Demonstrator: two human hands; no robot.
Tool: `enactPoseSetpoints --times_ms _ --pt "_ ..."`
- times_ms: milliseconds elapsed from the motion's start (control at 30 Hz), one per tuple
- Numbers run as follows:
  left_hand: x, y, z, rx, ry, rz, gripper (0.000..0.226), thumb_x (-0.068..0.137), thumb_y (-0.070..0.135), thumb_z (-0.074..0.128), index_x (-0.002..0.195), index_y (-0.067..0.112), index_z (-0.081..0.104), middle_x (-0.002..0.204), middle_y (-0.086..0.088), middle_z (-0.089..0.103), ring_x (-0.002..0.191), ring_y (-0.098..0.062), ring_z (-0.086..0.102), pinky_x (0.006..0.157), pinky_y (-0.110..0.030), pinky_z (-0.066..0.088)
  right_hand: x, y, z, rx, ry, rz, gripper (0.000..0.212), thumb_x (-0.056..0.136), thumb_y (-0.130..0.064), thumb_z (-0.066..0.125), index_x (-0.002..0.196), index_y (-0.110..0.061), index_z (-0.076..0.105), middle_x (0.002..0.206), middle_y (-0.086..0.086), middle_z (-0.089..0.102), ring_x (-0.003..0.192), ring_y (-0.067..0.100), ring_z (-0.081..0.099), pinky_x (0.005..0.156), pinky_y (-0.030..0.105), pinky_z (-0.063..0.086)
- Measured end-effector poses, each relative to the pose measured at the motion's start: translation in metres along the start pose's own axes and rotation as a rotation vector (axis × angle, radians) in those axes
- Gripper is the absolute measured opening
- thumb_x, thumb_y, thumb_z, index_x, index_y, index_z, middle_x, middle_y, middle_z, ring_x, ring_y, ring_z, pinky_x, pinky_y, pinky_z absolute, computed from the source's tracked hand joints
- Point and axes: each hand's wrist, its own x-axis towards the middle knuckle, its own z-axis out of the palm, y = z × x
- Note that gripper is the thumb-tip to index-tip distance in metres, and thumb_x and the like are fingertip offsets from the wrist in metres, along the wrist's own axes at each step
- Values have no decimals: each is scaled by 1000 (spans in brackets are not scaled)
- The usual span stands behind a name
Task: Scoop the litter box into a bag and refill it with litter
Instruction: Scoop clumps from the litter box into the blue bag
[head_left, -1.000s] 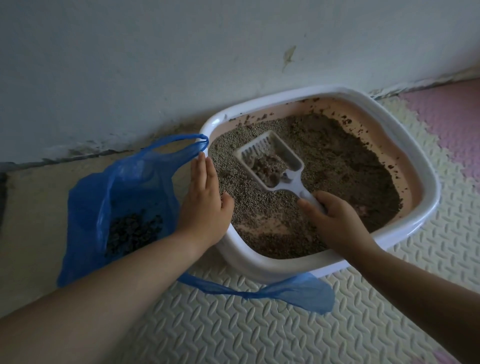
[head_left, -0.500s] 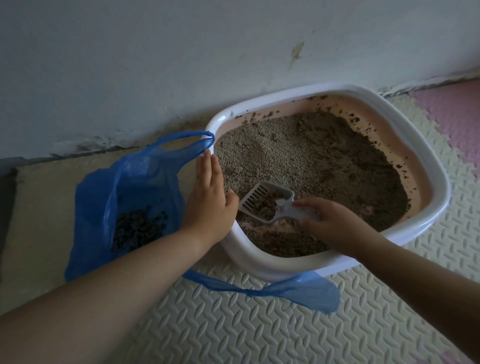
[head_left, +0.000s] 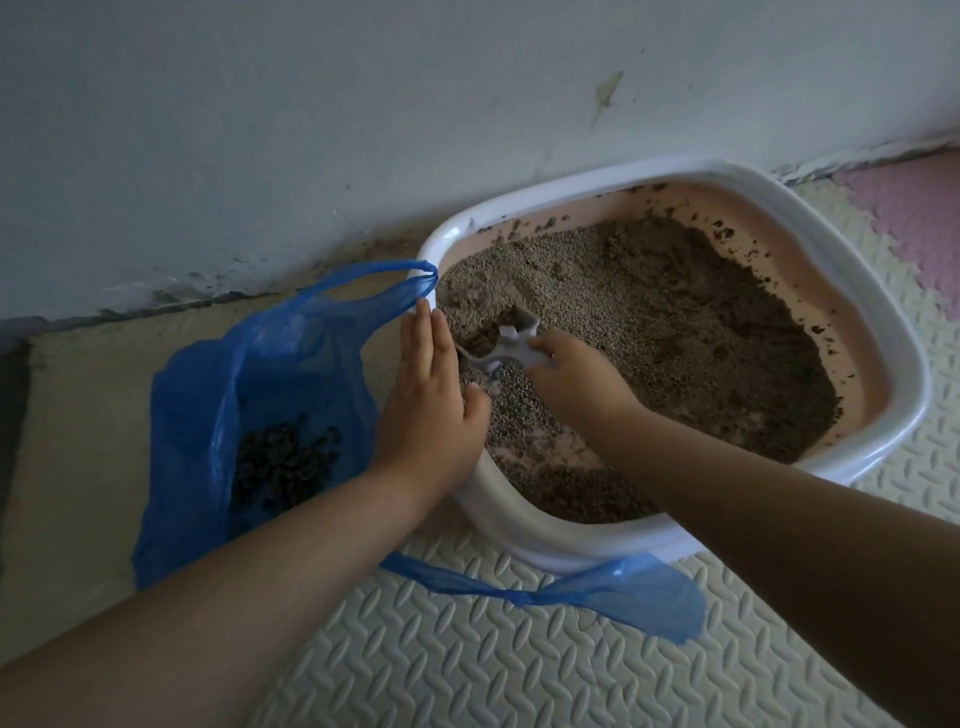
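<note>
- Now the white slotted plastic scoop (head_left: 511, 345), loaded, is gripped by the curled fingers of the right hand (head_left: 571, 379) at the 9 o'clock edge of the white-rimmed pink litter box (head_left: 901, 374).
- Straight fingers of the left hand (head_left: 428, 400) are pressed flat on that rim, steadying it.
- The load is best carried level to the blue plastic bag (head_left: 208, 415) at 9 o'clock, then tipped low.

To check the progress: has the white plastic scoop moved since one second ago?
Yes. The white plastic scoop has come from deeper inside the white litter box to its left rim, beside the blue plastic bag.
</note>
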Motion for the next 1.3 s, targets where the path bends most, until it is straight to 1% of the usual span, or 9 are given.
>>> enactPoseSetpoints --times_ms 67,133,200,467,600,700,767,933,1300 --pt "0 1 0 -5 3 -1 70 96 21 36 151 9 -7 158 0 -20 144 -11 -17 111 -21 2 10 0 9 -10 31 35 32 98 -22 42 129 -16 48 78 2 60 54 17 49 45 24 32" --pt "0 1 0 1 13 0 71 96 21 36 151 9 -7 158 -1 -19 144 -12 -17 112 -22 3 13 7 13 -62 39 57 23 99 -28 42 108 -11 54 77 3 57 60 20 52 46 26 32" --pt "-1 2 0 11 21 1 71 96 22 36 151 9 -6 158 -2 -18 145 -12 -16 113 -23 4 12 14 12 -57 30 47 24 100 -32 41 91 -12 51 72 2 52 61 21 49 47 27 30" --pt "-1 3 1 28 33 1 71 96 24 36 151 11 -7 158 0 -20 145 -12 -16 111 -22 5 -13 23 -11 254 70 -6 31 100 -35 43 76 -15 43 66 -1 39 56 12 35 51 27 28" --pt "-1 1 2 19 23 2 72 95 24 37 151 11 -6 158 1 -20 145 -12 -15 111 -22 3 -30 32 -32 294 115 -16 32 98 -36 47 78 -11 49 62 -2 39 47 8 32 42 21 28" --pt "-1 1 2 17 19 -4 72 95 25 37 151 12 -7 158 2 -21 145 -11 -16 113 -24 5 -42 40 -42 270 121 -10 38 97 -37 47 78 -5 50 60 1 38 50 13 32 46 26 26" --pt "-1 1 2 21 22 -5 72 95 25 37 151 11 -6 158 1 -20 145 -12 -15 113 -23 4 -49 46 -46 235 146 -26 36 97 -36 48 74 -9 50 58 0 39 48 12 33 47 29 27" --pt "-1 1 2 10 19 -4 71 96 24 36 151 11 -6 158 2 -20 145 -11 -14 113 -23 3 -62 50 -49 194 205 -75 34 97 -35 49 77 -8 50 58 -2 40 45 5 33 42 18 26" --pt "-1 2 1 9 17 -10 72 96 23 38 151 12 -7 158 2 -20 145 -12 -14 113 -24 5 -67 51 -50 245 242 -78 28 96 -32 51 89 -5 57 60 -1 43 44 3 35 40 15 29"
